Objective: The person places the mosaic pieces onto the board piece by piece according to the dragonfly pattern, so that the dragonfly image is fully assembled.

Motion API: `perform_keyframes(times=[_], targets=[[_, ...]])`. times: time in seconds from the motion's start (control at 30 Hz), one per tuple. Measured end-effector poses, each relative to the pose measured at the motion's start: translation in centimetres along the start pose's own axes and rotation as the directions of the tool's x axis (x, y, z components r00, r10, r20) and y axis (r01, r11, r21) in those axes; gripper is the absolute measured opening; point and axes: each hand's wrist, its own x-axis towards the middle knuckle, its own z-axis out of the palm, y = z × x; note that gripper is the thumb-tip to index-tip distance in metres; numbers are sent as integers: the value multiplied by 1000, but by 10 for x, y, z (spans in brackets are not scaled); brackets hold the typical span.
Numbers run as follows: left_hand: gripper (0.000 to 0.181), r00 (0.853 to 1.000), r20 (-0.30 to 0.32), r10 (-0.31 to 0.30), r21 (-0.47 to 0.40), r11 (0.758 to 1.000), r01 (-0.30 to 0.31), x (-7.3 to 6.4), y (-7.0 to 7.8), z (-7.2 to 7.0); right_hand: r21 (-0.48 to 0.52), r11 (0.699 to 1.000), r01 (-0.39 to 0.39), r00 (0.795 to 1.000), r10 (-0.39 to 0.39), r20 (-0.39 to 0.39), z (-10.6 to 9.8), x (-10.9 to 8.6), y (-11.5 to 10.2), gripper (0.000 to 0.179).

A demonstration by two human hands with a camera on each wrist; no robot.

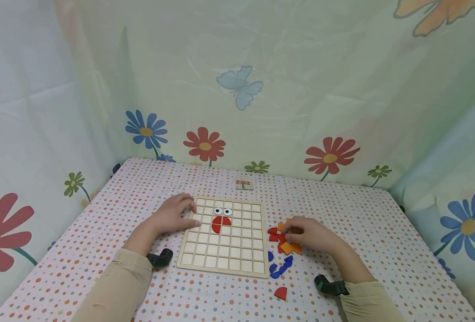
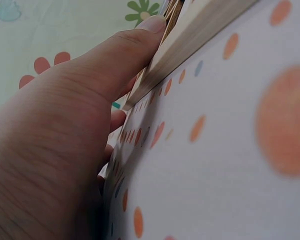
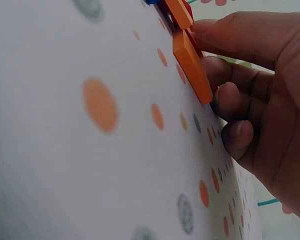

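A square wooden grid board [image 1: 230,267] lies on the table. On it are two round eye pieces [image 1: 227,212], and below them several red quarter-circle pieces [image 1: 216,228] sit side by side in neighbouring cells. My left hand [image 1: 175,215] rests at the board's left edge, thumb on the frame [image 2: 200,35] and fingers near the far corner. To the right of the board, my right hand [image 1: 313,232] has its fingertips in a pile of orange pieces [image 1: 287,248] and red pieces [image 1: 274,237]. I cannot tell whether the curled fingers pinch one of them.
Several blue curved pieces [image 1: 275,272] lie by the board's near right corner. A lone red quarter piece [image 1: 280,293] is closer to me. Behind the board lies a small picture card [image 1: 244,182]. Flower-printed curtains [image 1: 237,134] stand around the dotted tablecloth [image 1: 149,179].
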Motion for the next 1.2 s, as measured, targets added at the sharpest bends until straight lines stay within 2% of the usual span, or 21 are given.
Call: perform_keyframes(times=[0.1,0.47,0.67,0.83,1.07,1.2], targets=[[36,1000,-4,2,-5,1000,-2,0,0,0,-32,999,3,1000,-3,-5,2,2,-4,6],[36,1000,-3,16,-7,1000,-16,0,-1,0,-48,999,-6,1000,5,-13,5,3,-10,7],[35,1000,4,5,-9,1000,-5,0,0,-1,-38,999,-16,1000,16,18,3,3,-12,12],[36,1000,3,4,-4,1000,-4,1,-1,0,-41,999,-13,999,14,34,0,2,-10,12],[36,1000,-2,18,-1,1000,-18,1,-2,1,-51,998,37,999,-36,26,-3,2,-2,18],[36,1000,-3,18,3,1000,-18,2,-4,1,-31,999,9,1000,-8,10,-3,3,0,18]])
